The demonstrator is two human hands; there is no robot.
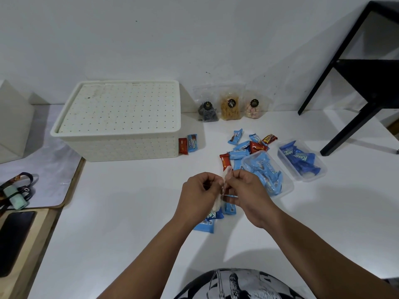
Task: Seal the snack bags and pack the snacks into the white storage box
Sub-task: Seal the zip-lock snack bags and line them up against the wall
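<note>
Both hands meet at the middle of the white table. My left hand (199, 190) and my right hand (246, 188) pinch the top edge of a small clear snack bag (220, 201) between them; its contents are hard to make out. Blue snack packets (207, 223) lie on the table just under the hands. The white storage box (121, 124) stands at the back left with its perforated lid on. Three clear pouches (230, 106) with dark round labels lean against the wall beyond.
Loose blue and red wrapped snacks (244, 145) are scattered right of the box, and two (187, 144) lean on its side. Two clear plastic tubs (267, 173) (302, 160) hold blue packets. A black table leg (349, 128) stands at right. A phone (15, 240) and strap lie far left.
</note>
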